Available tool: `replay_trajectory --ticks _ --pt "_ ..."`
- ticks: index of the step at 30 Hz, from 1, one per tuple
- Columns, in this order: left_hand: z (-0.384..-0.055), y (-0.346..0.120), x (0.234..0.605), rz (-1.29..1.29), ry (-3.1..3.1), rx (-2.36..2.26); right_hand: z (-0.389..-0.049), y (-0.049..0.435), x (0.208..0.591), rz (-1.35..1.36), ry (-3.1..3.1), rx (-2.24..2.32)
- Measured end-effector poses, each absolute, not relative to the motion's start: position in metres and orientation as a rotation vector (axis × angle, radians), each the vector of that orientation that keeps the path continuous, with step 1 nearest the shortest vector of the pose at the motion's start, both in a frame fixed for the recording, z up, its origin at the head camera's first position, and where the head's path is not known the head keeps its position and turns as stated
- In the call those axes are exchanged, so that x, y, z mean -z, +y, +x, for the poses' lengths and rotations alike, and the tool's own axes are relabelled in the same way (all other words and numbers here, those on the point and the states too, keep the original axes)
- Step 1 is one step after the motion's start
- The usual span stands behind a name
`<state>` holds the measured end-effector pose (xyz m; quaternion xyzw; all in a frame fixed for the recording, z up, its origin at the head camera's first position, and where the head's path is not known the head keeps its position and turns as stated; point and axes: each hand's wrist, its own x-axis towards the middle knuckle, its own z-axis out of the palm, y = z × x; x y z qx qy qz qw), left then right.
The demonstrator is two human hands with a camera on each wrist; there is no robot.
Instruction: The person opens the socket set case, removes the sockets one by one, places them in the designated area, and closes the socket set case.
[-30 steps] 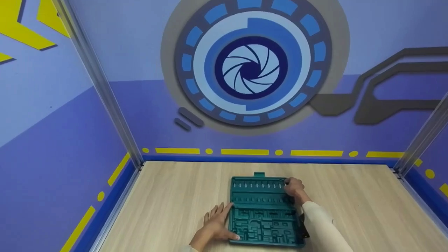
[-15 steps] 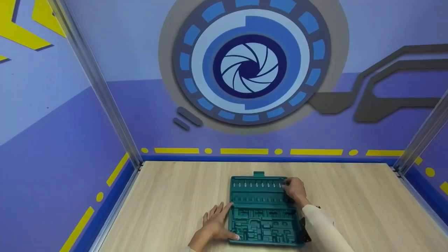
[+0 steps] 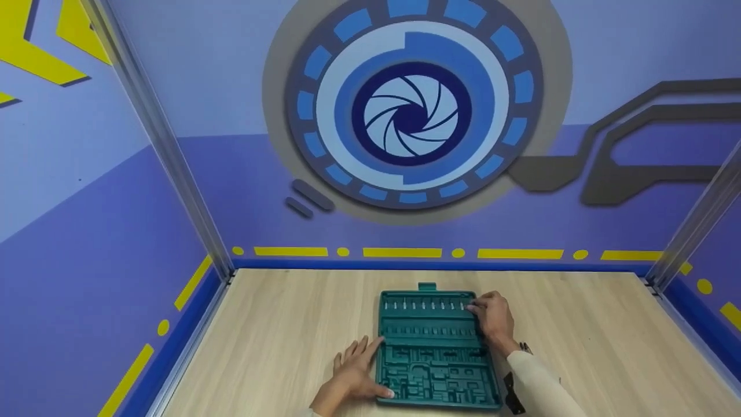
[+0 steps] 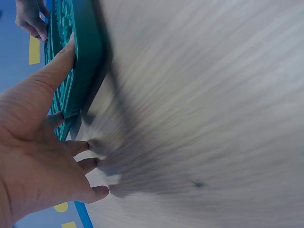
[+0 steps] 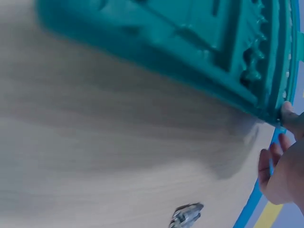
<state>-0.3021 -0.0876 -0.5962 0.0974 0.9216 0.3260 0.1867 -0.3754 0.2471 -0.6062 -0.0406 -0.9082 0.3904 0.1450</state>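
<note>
A green moulded plastic tool case [image 3: 437, 341] lies opened flat on the table, its recesses facing up. Small silver pieces [image 3: 433, 304] stand in a row in its far section. My left hand [image 3: 356, 373] is at the near left side, thumb on the case rim and fingers spread; the left wrist view shows this hand [image 4: 45, 152] up close. At the far right corner is my right hand [image 3: 495, 321], with a digit touching by the end of the silver row. In the right wrist view the right hand [image 5: 285, 166] has its thumb on the corner and its other fingers loosely bent beside it.
The wooden table [image 3: 579, 336] meets a blue-purple back wall [image 3: 579, 231]. A latch tab [image 3: 427, 286] sticks out from the case's far edge. A shiny metal piece [image 5: 186, 215] shows at the bottom of the right wrist view; its kind is unclear.
My right hand has shifted slightly right and towards me at the corner, its fingers drawing back from a tighter bend. The left hand stays on the rim, and the case barely moves.
</note>
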Motion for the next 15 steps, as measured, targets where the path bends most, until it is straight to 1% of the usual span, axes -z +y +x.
replay_trajectory --ticks 8,15 --pt "-0.3025 -0.0866 0.5899 0.293 2.633 -0.855 -0.3728 0.2506 0.6097 -0.125 -2.583 -1.184" --pt "-0.2989 -0.086 0.589 0.315 2.623 -0.853 -0.367 0.25 0.6113 -0.095 -2.574 -1.134"
